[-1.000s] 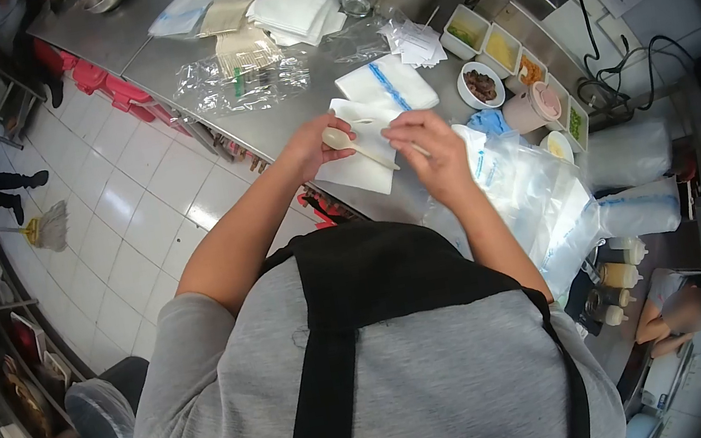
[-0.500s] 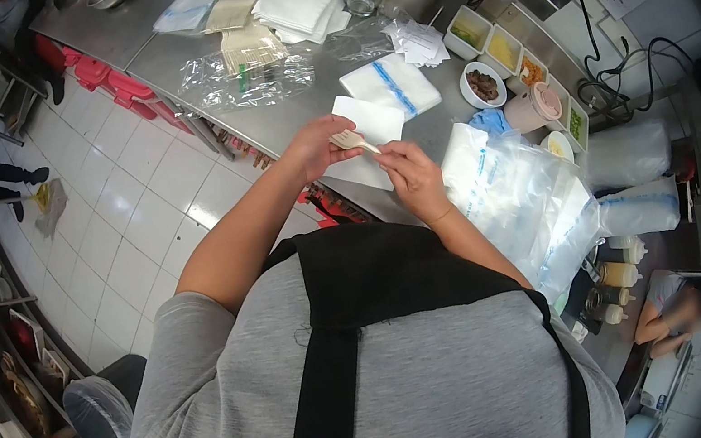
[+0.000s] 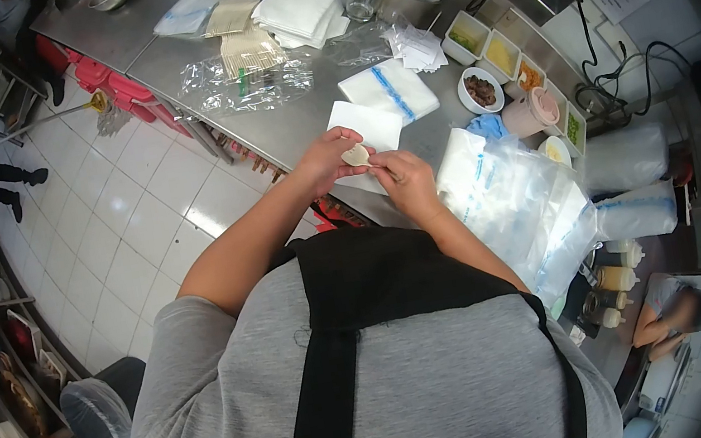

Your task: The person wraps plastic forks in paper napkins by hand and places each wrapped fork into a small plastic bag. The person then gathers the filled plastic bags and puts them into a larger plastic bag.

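Both hands meet above the near edge of the steel table. Between the fingers and thumb of my left hand (image 3: 328,158) is the bowl end of a pale disposable spoon (image 3: 356,157). My right hand (image 3: 407,179) pinches the handle end, its fingers curled and close to the left fingertips. Whether a fork lies under the spoon is hidden. A white folded napkin (image 3: 372,122) lies on the table just beyond my hands. Past it rests a white pack with a blue band (image 3: 392,88). Clear plastic bags with blue print (image 3: 508,203) are heaped beside my right forearm.
Pale wooden cutlery (image 3: 249,50), a stack of white napkins (image 3: 297,9) and clear wrappers (image 3: 247,87) lie farther left. At right stand a bowl of dark food (image 3: 480,90) and food tubs (image 3: 500,53). A person with a mop (image 3: 98,103) is at far left.
A fork head showed in my left hand before; a spoon bowl shows there now. Both hands shifted slightly toward me. The person at far left swung the mop to another part of the floor.
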`<state>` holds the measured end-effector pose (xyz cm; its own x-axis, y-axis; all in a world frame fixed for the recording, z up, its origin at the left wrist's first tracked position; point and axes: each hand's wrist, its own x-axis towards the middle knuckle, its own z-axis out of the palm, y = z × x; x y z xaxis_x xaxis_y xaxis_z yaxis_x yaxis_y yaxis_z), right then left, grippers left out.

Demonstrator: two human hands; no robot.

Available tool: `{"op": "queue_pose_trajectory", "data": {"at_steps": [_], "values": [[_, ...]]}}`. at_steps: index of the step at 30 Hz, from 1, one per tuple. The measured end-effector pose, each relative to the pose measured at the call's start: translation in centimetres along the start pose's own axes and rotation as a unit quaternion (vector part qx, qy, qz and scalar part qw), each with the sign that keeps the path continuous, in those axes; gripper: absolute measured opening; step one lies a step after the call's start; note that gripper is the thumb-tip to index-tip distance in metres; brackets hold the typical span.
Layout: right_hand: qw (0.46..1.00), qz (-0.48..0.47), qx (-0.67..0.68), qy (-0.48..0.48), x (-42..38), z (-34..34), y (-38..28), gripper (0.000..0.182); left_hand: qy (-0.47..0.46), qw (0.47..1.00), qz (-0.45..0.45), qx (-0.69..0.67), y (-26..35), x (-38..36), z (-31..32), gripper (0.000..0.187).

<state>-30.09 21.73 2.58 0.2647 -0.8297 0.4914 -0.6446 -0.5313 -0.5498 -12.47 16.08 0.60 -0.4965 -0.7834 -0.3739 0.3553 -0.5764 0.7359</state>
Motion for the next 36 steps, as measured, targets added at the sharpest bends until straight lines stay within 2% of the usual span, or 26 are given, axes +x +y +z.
{"op": "queue_pose_trajectory", "data": {"at_steps": [10, 13, 14, 15, 16, 17, 19, 22, 25, 32, 36], "values": [[1.0, -0.018, -0.013, 0.003, 0.2, 0.3, 0.8, 0.013, -0.023, 0.999, 0.01, -0.037, -0.2, 0.7, -0.7, 0.01], [1.0, 0.008, 0.009, 0.015, 0.8, 0.6, 1.3, 0.012, 0.04, 0.999, 0.027, 0.006, -0.1, 0.8, -0.3, 0.02], [0.999, 0.021, 0.015, 0.02, 1.2, 0.7, 1.6, 0.011, 0.104, 0.976, 0.107, 0.159, 0.0, 0.5, -0.4, 0.023], [0.999, 0.017, 0.011, 0.026, 1.6, 0.7, 1.9, 0.011, 0.165, 0.919, 0.183, 0.307, 0.5, -0.2, -0.3, 0.028], [0.999, 0.014, 0.007, 0.032, 2.2, 0.6, 2.3, 0.01, 0.22, 0.831, 0.251, 0.444, 0.8, -0.9, -0.4, 0.032], [0.999, 0.012, 0.003, 0.039, 2.7, 0.6, 2.7, 0.01, 0.181, 0.775, 0.305, 0.523, 1.0, -1.8, -0.9, 0.036], [0.999, 0.018, -0.001, 0.028, 3.1, 1.0, 3.8, 0.01, 0.094, 0.629, 0.399, 0.66, 1.4, -3.7, -2.7, 0.045], [0.999, 0.019, -0.024, 0.01, 3.0, 1.2, 4.7, 0.01, -0.036, 0.544, 0.404, 0.735, -0.5, -4.9, -5.5, 0.038], [0.999, 0.028, -0.016, 0.012, 2.3, 1.8, 4.8, 0.011, -0.035, 0.538, 0.381, 0.751, -1.6, -5.6, -6.2, 0.039], [0.999, 0.041, 0.025, 0.001, 1.9, 2.2, 2.8, 0.011, -0.022, 0.547, 0.419, 0.724, -1.1, -6.3, -5.5, 0.023], [1.0, 0.001, 0.011, -0.015, 1.6, 2.6, 3.4, 0.015, -0.025, 0.557, 0.421, 0.716, -0.4, -6.2, -5.1, 0.017]]}}
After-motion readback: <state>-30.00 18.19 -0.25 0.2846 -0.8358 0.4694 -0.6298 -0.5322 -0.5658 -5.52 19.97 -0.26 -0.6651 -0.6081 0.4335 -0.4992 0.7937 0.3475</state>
